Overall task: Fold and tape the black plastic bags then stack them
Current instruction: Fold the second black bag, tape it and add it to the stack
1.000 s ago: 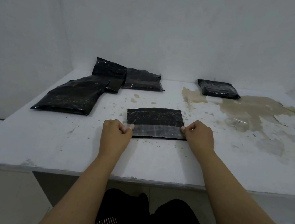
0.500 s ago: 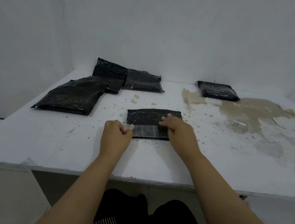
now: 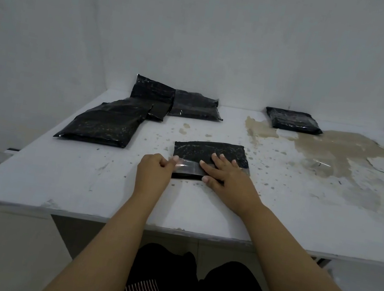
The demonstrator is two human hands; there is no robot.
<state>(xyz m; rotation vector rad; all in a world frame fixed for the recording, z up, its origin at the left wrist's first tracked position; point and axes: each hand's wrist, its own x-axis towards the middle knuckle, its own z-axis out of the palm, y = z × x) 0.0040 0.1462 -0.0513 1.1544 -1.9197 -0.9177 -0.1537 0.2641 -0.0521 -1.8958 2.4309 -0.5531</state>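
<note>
A folded black plastic bag lies on the white table in front of me, with a strip of clear tape along its near edge. My left hand pinches the left end of the tape between thumb and fingers. My right hand lies flat on the bag, its straight fingers pressing the tape down near the middle. A stack of folded, taped bags sits at the back right. Unfolded black bags lie at the back left.
More black bags lie against the back wall, left of centre. A brown patch of peeled paint covers the table's right part. The table's front edge is close to my lap. White walls close in the back and left.
My right hand let go of the tape's right end and slid left along the strip, now pressing flat near its middle. The left hand has stayed on the left end.
</note>
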